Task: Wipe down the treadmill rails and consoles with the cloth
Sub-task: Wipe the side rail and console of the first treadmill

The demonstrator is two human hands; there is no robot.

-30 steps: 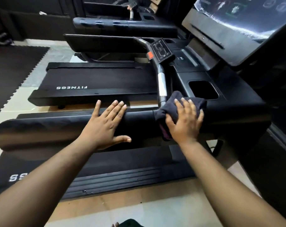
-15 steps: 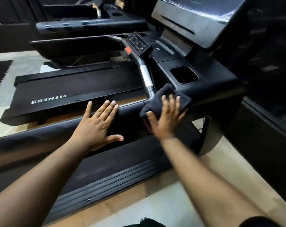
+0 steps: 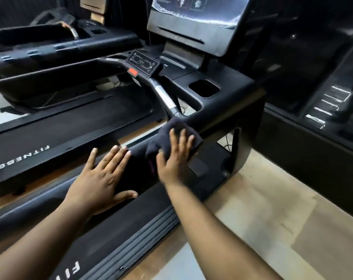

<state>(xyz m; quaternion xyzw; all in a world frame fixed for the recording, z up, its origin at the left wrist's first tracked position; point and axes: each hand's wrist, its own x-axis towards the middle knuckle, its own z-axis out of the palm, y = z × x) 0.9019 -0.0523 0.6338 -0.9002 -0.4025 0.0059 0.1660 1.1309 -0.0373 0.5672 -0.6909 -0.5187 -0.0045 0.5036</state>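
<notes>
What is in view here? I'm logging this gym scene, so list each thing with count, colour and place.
Padded black side rail: one, black, nearest treadmill, under both hands.
Dark folded wiping cloth: one, dark grey, on the rail's console end.
Large tilted console screen: one, grey-framed, top centre.
Rectangular cup holder recess: one, black, console right.
Small red button: one, beside the control pad.
Black running belt: one, lettered FITNESS, left.
Left hand: flat on rail.
Right hand: pressing the cloth.
</notes>
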